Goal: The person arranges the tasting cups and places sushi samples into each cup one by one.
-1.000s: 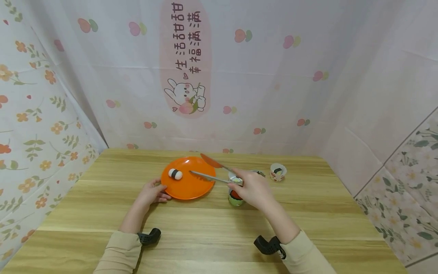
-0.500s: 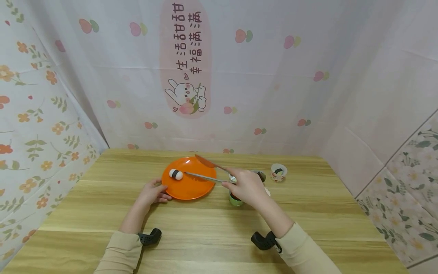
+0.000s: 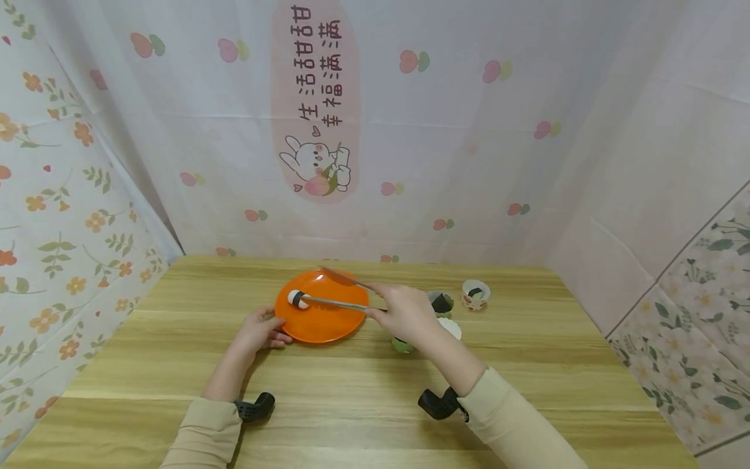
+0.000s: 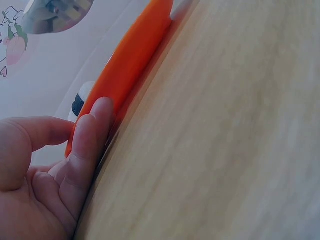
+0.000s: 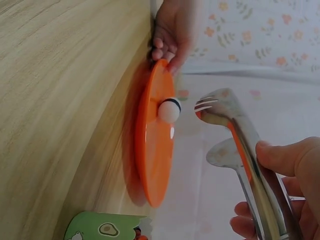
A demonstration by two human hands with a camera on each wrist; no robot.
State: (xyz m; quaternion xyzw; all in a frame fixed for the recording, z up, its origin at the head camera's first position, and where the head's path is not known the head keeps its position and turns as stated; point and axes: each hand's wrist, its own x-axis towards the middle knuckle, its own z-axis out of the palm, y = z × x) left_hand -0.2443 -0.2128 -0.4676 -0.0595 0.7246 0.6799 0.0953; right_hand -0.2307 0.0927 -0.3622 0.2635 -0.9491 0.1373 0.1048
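My left hand (image 3: pixel 258 330) pinches the near-left rim of a round orange plate (image 3: pixel 328 327), thumb on top and fingers beneath, as the left wrist view shows. A white oval rice ball (image 3: pixel 293 297) with a black band lies on the plate's left part. In my right hand (image 3: pixel 409 314) are metal serving tongs (image 5: pixel 245 140), with their arms spread apart. One arm's tip overlaps the rice ball in the head view. The right wrist view shows both tong ends apart from the rice ball (image 5: pixel 168 112), with nothing between them.
Right of the plate stands a green paper cup (image 3: pixel 402 346), partly behind my right hand. Beyond it are a cup with a dark-wrapped piece (image 3: pixel 441 302), a white scalloped item (image 3: pixel 450 327), and a patterned white cup (image 3: pixel 475 298). A curtain (image 3: pixel 498 163) hangs behind the table.
My right hand has moved left with the tongs, bringing them over the plate to the rice ball. My left hand and the plate have stayed in place.
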